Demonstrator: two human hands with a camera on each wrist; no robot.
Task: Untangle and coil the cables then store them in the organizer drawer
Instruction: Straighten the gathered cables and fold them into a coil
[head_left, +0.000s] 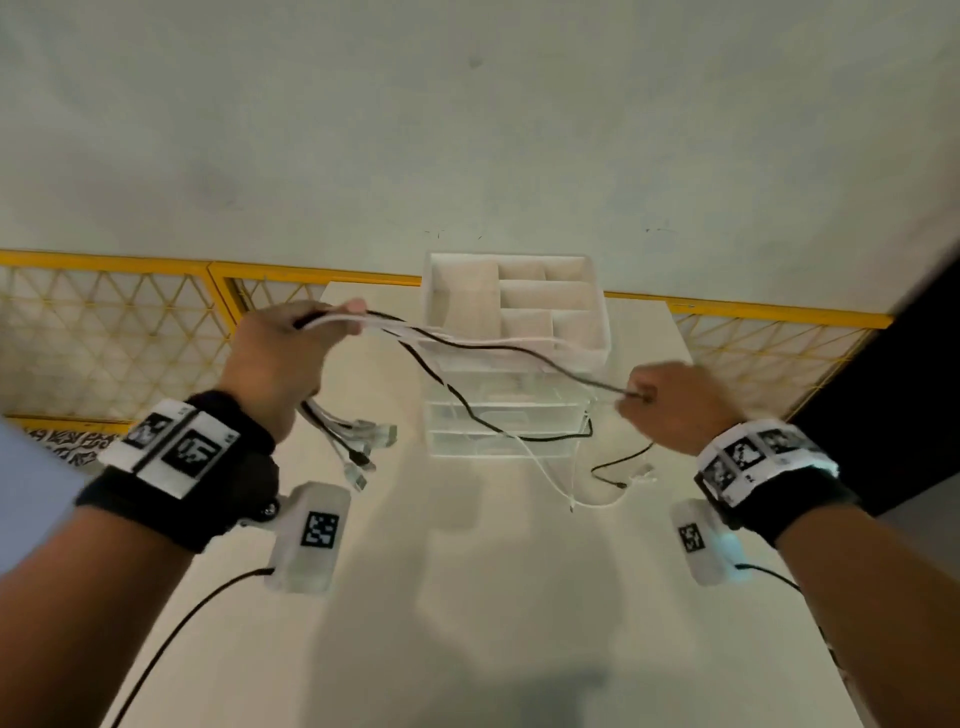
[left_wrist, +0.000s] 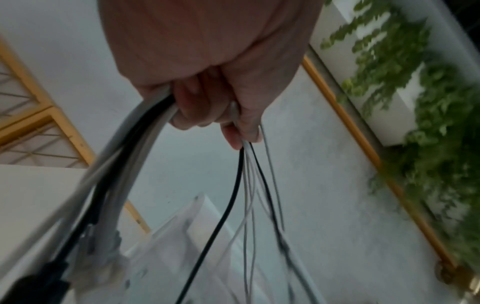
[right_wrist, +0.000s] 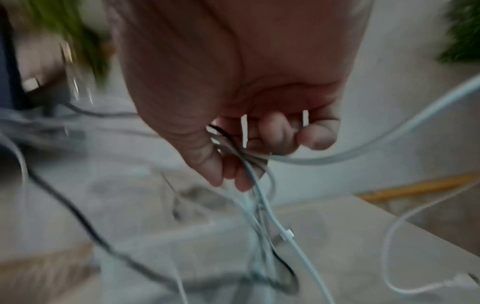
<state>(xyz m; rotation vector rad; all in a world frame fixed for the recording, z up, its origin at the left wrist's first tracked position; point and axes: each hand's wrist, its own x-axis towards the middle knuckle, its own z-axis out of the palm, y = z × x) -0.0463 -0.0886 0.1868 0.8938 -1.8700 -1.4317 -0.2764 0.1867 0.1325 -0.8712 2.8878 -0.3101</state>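
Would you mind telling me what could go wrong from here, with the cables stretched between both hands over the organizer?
1. The left hand and right hand pull the cables apart; black and white strands still cross, so knots may tighten.
2. Sagging loops hang against the clear organizer; a snag might drag or tip it.
3. Connector ends dangling under the left hand could catch on other strands.

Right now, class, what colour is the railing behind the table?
Yellow: the railing has a yellow frame with lattice panels, clearest in the head view.

Dim, soft light; wrist views motion-blurred.
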